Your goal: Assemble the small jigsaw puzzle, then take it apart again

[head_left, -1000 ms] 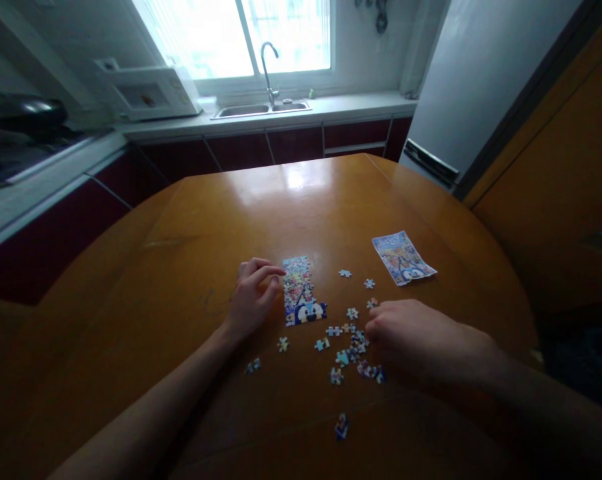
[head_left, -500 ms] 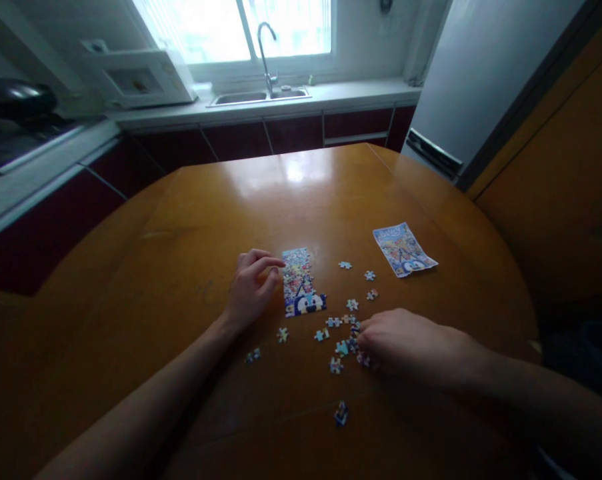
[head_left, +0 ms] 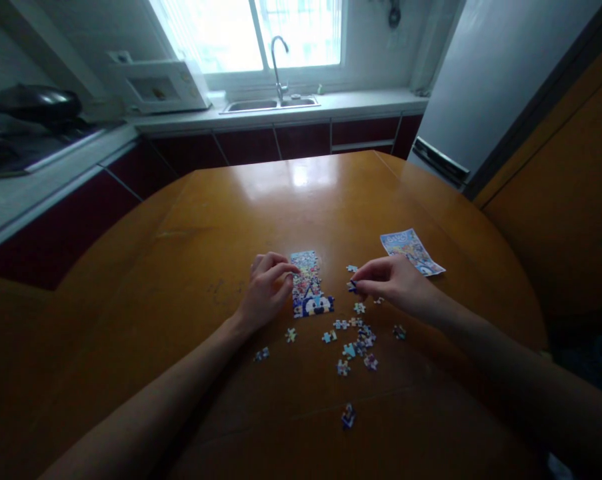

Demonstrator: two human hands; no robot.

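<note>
A partly joined jigsaw puzzle (head_left: 307,280) lies on the wooden table, with a blue cartoon dog's face along its lower edge. My left hand (head_left: 269,288) rests at the puzzle's left side, fingers loosely curled and apart, fingertips over its edge; it holds nothing I can see. Right of the puzzle, my right hand (head_left: 393,283) pinches a dark blue and white puzzle piece (head_left: 351,286) between thumb and fingers, above the table. Below it lies a cluster of loose puzzle pieces (head_left: 365,337). A printed picture sheet (head_left: 421,253) is partly covered by my right hand.
Single pieces lie apart: one piece (head_left: 348,416) near the front, a second piece (head_left: 262,354) and a yellowish piece (head_left: 291,335) below my left hand, another piece (head_left: 399,332) under my right forearm. Beyond the table (head_left: 221,213) stand a sink (head_left: 253,105) and a refrigerator (head_left: 501,87).
My right hand has risen from the loose cluster towards the back, now with a puzzle piece in its pinch. My left hand stays beside the puzzle. The view has shifted slightly.
</note>
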